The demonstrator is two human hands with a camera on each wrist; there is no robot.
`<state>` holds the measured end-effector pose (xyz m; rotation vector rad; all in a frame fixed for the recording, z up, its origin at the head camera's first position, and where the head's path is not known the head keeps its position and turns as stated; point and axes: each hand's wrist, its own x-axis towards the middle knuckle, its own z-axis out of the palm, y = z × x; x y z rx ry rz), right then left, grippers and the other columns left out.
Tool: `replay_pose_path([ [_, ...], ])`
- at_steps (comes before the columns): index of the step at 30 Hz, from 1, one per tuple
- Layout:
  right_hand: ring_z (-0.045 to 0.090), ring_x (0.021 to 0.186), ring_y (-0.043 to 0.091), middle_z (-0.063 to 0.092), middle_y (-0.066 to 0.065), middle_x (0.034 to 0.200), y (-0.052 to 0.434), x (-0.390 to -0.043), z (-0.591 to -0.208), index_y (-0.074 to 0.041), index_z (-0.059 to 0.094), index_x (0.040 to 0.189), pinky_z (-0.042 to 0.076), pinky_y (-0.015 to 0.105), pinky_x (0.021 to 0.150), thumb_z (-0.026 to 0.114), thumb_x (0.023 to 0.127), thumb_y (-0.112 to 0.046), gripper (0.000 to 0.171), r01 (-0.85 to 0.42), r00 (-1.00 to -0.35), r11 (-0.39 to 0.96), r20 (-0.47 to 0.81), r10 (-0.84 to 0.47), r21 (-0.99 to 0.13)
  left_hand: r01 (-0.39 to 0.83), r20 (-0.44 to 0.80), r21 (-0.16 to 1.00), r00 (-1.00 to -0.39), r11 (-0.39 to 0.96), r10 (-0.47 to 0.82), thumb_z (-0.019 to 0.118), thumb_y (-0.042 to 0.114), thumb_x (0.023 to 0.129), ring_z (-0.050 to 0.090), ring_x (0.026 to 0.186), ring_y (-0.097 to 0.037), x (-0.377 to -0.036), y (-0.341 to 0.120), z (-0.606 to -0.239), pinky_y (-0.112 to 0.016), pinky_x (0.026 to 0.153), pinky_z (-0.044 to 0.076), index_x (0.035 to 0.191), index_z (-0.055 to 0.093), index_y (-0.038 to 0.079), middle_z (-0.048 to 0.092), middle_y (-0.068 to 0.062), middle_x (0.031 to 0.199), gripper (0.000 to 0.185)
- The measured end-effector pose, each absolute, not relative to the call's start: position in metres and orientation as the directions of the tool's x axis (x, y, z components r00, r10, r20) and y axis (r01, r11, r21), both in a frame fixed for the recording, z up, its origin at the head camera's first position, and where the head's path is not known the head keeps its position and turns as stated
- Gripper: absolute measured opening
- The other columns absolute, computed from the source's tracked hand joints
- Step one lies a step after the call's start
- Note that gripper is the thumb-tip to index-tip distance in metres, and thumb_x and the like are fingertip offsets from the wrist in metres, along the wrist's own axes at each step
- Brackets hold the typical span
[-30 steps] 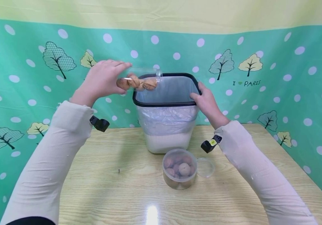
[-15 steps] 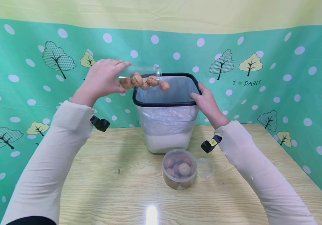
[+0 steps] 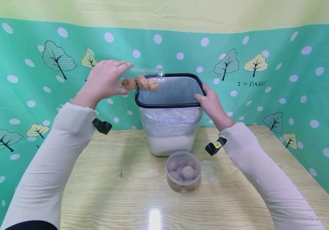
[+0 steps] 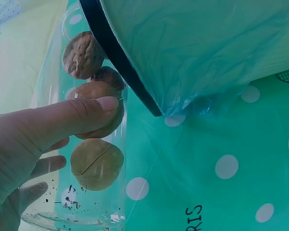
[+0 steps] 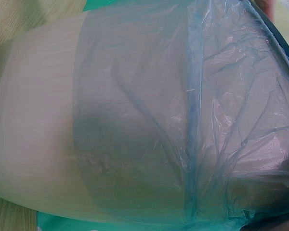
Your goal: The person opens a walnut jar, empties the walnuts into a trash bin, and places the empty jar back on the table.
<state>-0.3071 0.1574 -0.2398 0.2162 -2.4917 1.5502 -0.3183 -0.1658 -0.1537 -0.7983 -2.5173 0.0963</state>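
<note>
While the clear jar (image 3: 144, 76) lies tipped on its side above the left rear rim of the bin (image 3: 168, 105), its open mouth points over the bin's opening. The left hand (image 3: 105, 81) holds the jar from the closed end, fingers and thumb curled round its wall; the left wrist view shows the thumb (image 4: 62, 120) pressed across the clear wall. Several walnuts (image 3: 141, 84) lie in a row inside the jar, near the mouth; in the left wrist view four walnuts (image 4: 96, 163) show through the wall, just beside the bin's black rim (image 4: 115, 57).

The bin is pale and translucent, with a black rim band and a thin bluish plastic liner (image 5: 192, 120) folded over its upper part. It stands on the tabletop (image 3: 110, 191) towards the rear edge. The right hand (image 3: 210, 103) grips the right side of the rim, fingers curled over the black band.

In front of the bin, a second clear round jar (image 3: 183, 177) stands upright on the tabletop, open, with walnuts inside. Its clear lid (image 3: 209, 171) lies flat just beside it on the right, touching or nearly touching. Both arms wear pale sleeves (image 3: 52, 166). A green cloth backdrop (image 3: 296, 80) with white dots and tree prints hangs behind the tabletop.
</note>
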Motion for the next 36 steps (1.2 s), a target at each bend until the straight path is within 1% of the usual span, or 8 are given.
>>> replay_pose_path([
  [19,0.004,0.144,0.018,0.007,0.008,0.158,0.1575,-0.3065,-0.2375,-0.005,0.007,0.151,0.011,0.034,0.116,0.045,0.092,-0.018,0.071,-0.21,-0.973,0.446,0.229,-0.011,-0.87,0.487,0.408,-0.236,-0.735,0.841,0.541,0.085,0.026,0.066,0.045,0.122,-0.04,-0.315,-0.1667,-0.1506,-0.053,0.104,0.032,0.14,0.043,0.005,0.05,-0.02,0.136,0.087],
  [22,0.004,0.144,0.018,0.007,0.008,0.158,0.1571,-0.3065,-0.2376,-0.005,0.007,0.151,0.011,0.034,0.116,0.045,0.092,-0.017,0.071,-0.21,-0.973,0.445,0.229,-0.011,-0.871,0.504,0.409,-0.215,-0.731,0.837,0.546,0.085,0.025,0.066,0.047,0.12,-0.04,-0.3144,-0.1669,-0.1505,-0.054,0.102,0.034,0.14,0.044,0.006,0.051,-0.019,0.135,0.086],
  [27,0.004,0.144,0.018,0.006,0.008,0.158,0.1577,-0.3058,-0.2377,-0.005,0.007,0.151,0.011,0.034,0.116,0.044,0.093,-0.018,0.07,-0.212,-0.973,0.444,0.23,-0.013,-0.87,0.517,0.423,-0.221,-0.714,0.827,0.559,0.084,0.022,0.066,0.048,0.119,-0.04,-0.3135,-0.166,-0.1503,-0.053,0.101,0.035,0.139,0.046,0.006,0.053,-0.019,0.133,0.084],
  [33,0.004,0.144,0.018,0.006,0.008,0.158,0.1587,-0.3053,-0.2383,-0.004,0.007,0.151,0.011,0.034,0.116,0.044,0.092,-0.017,0.07,-0.221,-0.972,0.437,0.236,-0.021,-0.872,0.516,0.414,-0.212,-0.722,0.83,0.554,0.085,0.025,0.066,0.049,0.118,-0.04,-0.313,-0.1644,-0.1505,-0.055,0.099,0.037,0.139,0.046,0.006,0.053,-0.018,0.134,0.084],
  [36,0.004,0.144,0.018,0.006,0.008,0.158,0.1585,-0.3047,-0.238,-0.005,0.007,0.151,0.011,0.034,0.116,0.044,0.093,-0.017,0.07,-0.221,-0.972,0.435,0.236,-0.021,-0.873,0.51,0.412,-0.23,-0.72,0.829,0.558,0.085,0.025,0.066,0.048,0.119,-0.04,-0.3126,-0.1643,-0.1505,-0.054,0.101,0.035,0.139,0.045,0.006,0.053,-0.018,0.134,0.085],
])
